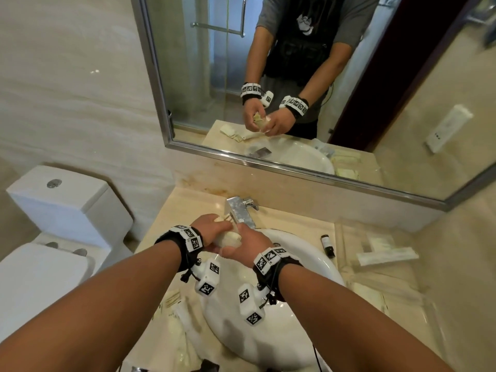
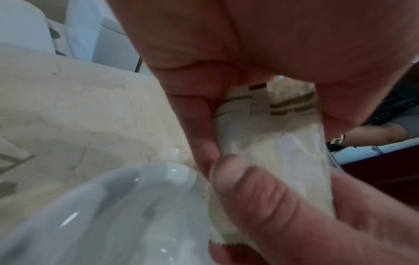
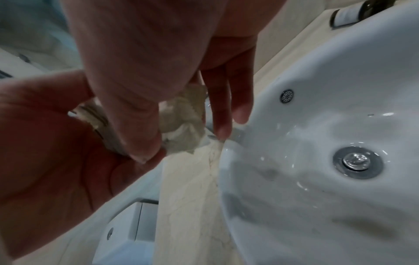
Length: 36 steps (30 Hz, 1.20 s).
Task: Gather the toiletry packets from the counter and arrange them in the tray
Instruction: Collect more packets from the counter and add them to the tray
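Both hands meet over the sink's back-left rim, just in front of the faucet. My left hand (image 1: 213, 226) and right hand (image 1: 243, 241) together grip a small bunch of cream toiletry packets (image 1: 228, 238). In the left wrist view, the left fingers (image 2: 195, 132) and the right thumb (image 2: 249, 188) pinch a cream packet with olive stripes (image 2: 272, 152). The right wrist view shows crumpled packets (image 3: 183, 122) between both hands. A clear tray (image 1: 340, 237) sits on the counter to the right, with long white packets (image 1: 386, 255) inside. More loose packets (image 1: 174, 312) lie on the counter at lower left.
A white basin (image 1: 295, 331) fills the middle of the beige counter, with a chrome faucet (image 1: 241, 210) at its back. A small dark bottle (image 1: 327, 245) lies between basin and tray. A toilet (image 1: 67, 210) stands to the left. A mirror (image 1: 295, 76) covers the wall behind.
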Each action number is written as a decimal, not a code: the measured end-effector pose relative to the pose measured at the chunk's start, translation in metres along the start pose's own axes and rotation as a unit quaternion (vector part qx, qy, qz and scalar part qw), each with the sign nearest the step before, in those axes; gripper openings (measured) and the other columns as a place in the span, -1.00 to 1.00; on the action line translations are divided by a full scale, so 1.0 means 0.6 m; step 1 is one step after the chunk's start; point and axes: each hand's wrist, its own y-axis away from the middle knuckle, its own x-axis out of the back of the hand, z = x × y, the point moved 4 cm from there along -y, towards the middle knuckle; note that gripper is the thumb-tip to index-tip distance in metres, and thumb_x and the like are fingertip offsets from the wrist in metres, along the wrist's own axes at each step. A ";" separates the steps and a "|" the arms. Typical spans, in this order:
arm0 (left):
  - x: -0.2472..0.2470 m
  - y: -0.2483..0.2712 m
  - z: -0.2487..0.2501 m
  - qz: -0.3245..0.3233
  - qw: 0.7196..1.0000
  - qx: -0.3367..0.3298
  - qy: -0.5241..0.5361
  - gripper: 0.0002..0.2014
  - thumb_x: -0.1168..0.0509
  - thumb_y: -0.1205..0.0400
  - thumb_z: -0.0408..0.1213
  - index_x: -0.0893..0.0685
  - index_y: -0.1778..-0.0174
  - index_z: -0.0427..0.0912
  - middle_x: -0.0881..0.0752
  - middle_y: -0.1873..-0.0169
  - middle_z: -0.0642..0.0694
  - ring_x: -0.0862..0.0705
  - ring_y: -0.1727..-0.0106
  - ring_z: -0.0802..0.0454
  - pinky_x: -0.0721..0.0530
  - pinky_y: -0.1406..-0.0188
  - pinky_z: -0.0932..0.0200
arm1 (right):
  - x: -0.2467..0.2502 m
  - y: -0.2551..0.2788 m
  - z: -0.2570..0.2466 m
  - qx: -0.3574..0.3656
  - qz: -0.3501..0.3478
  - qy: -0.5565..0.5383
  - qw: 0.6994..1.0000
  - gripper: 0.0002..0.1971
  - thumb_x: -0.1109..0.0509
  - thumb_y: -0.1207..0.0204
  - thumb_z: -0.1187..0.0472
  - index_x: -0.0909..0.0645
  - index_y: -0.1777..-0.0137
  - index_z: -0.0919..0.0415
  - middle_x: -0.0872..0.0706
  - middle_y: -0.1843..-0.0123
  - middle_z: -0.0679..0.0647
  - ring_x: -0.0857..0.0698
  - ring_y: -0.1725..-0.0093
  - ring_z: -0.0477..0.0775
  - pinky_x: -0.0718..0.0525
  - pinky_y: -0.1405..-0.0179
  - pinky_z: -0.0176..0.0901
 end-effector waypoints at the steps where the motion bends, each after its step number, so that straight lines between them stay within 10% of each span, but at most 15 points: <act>1: -0.010 0.001 0.002 0.001 1.000 -0.004 0.001 -0.74 -0.46 -0.52 -0.17 -0.70 -0.02 -0.26 -0.79 0.02 -0.39 -0.83 0.12 -0.32 -0.79 0.08 -0.38 | 0.007 0.008 0.011 -0.014 -0.003 -0.015 1.000 -0.22 -0.47 -0.41 -0.30 -0.29 -0.59 -0.13 -0.75 -0.05 -0.01 -0.80 0.02 0.07 -0.78 0.10 -0.05; 10: -0.125 0.011 0.028 -0.009 0.993 -0.030 -0.118 -0.34 -0.45 -0.43 0.31 -0.54 -0.20 -0.14 -0.68 -0.11 -0.18 -0.73 -0.02 -0.16 -0.85 0.27 -0.10 | 0.064 0.075 0.122 -0.056 -0.009 -0.141 0.988 -0.35 -0.45 -0.58 -0.03 -0.37 -0.63 0.02 -0.76 0.16 0.05 -0.79 0.25 0.02 -0.78 0.21 -0.05; 21: -0.271 0.018 0.022 -0.124 0.988 -0.042 -0.077 -0.72 -0.43 -0.62 -0.13 -0.66 -0.19 -0.16 -0.82 0.11 -0.22 -0.83 0.25 -0.17 -0.80 0.35 0.00 | 0.126 0.144 0.253 -0.034 0.117 -0.088 0.989 -0.25 -0.50 -0.42 -0.27 -0.36 -0.60 -0.23 -0.60 -0.46 -0.03 -0.62 -0.34 0.01 -0.57 -0.39 -0.06; 28: -0.337 0.017 0.020 -0.137 0.986 -0.038 -0.082 -0.68 -0.32 -0.69 -0.07 -0.60 -0.23 -0.23 -0.81 0.04 -0.31 -0.83 0.17 -0.18 -0.81 0.20 -0.08 | 0.132 0.181 0.292 -0.072 0.056 0.058 0.994 0.11 -0.56 -0.22 -0.34 -0.05 -0.71 -0.20 -0.21 -0.67 -0.03 -0.60 -0.41 0.11 -0.67 -0.24 0.05; 36: -0.407 0.020 0.025 -0.160 0.977 -0.056 -0.131 -0.50 -0.51 -0.52 -0.08 -0.51 -0.35 0.14 -0.76 0.00 -0.21 -0.83 0.22 -0.13 -0.84 0.24 -0.10 | 0.153 0.200 0.347 -0.106 0.081 0.110 0.985 -0.29 -0.50 -0.39 0.03 -0.36 -0.54 0.06 -0.30 -0.66 0.10 -0.72 -0.18 0.20 -0.75 -0.07 0.11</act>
